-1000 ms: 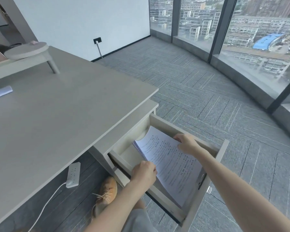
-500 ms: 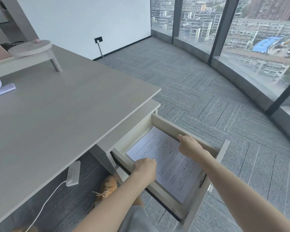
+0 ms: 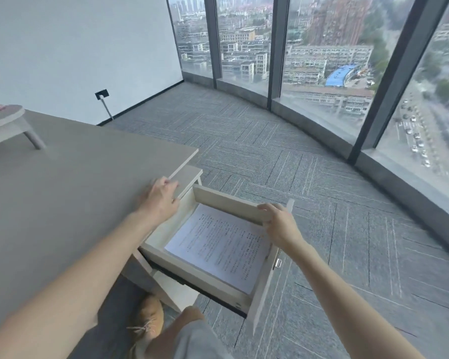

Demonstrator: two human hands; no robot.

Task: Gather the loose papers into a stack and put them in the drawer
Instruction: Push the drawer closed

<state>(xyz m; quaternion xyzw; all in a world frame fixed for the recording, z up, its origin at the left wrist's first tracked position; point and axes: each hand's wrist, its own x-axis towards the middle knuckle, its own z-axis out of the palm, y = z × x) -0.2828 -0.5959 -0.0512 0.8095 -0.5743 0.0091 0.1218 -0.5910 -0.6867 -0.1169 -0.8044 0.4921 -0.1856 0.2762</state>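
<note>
The stack of printed papers (image 3: 219, 246) lies flat in the open pale wooden drawer (image 3: 227, 202), which juts out from under the desk's right end. My left hand (image 3: 160, 196) rests on the desk's right edge above the drawer, fingers spread, holding nothing. My right hand (image 3: 279, 222) is over the drawer's far right corner, fingers curled on the top of its side wall and front panel. Neither hand touches the papers.
The grey desk (image 3: 62, 193) fills the left half, with a small raised stand (image 3: 8, 123) at its far left. My tan shoe (image 3: 148, 321) and knee are below the drawer. Grey carpet (image 3: 309, 177) stretches to a curved wall of floor-to-ceiling windows (image 3: 322, 55).
Both hands let go of the papers, which now lie flat in the drawer. My left hand rose to the desk edge; my right hand moved to the drawer's far corner. The camera tilted up.
</note>
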